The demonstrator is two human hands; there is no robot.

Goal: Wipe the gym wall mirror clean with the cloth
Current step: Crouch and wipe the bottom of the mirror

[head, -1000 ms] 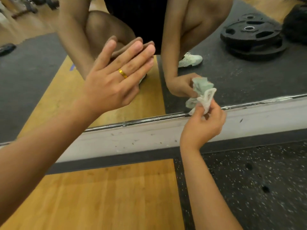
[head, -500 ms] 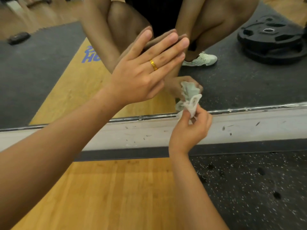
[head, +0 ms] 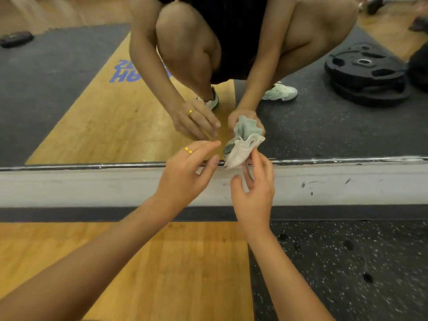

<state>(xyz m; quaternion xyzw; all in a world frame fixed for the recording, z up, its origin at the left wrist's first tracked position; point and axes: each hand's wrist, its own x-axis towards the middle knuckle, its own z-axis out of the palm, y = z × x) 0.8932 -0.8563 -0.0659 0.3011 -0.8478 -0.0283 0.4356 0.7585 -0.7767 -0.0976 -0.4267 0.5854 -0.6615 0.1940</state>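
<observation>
left hand (head: 185, 174) drops from the mirror (head: 69, 100) to centre frame, fingers loose, just beside the cloth (head: 240, 151); right hand (head: 254, 195) grip pinches it.

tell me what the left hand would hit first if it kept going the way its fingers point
Most likely the cloth held by the right hand; the left hand points toward it. Depth is unclear, though.

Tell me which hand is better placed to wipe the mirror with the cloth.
Right. The right hand pinches the cloth at the mirror's bottom edge; the left hand is open beside it, holding nothing.
</observation>
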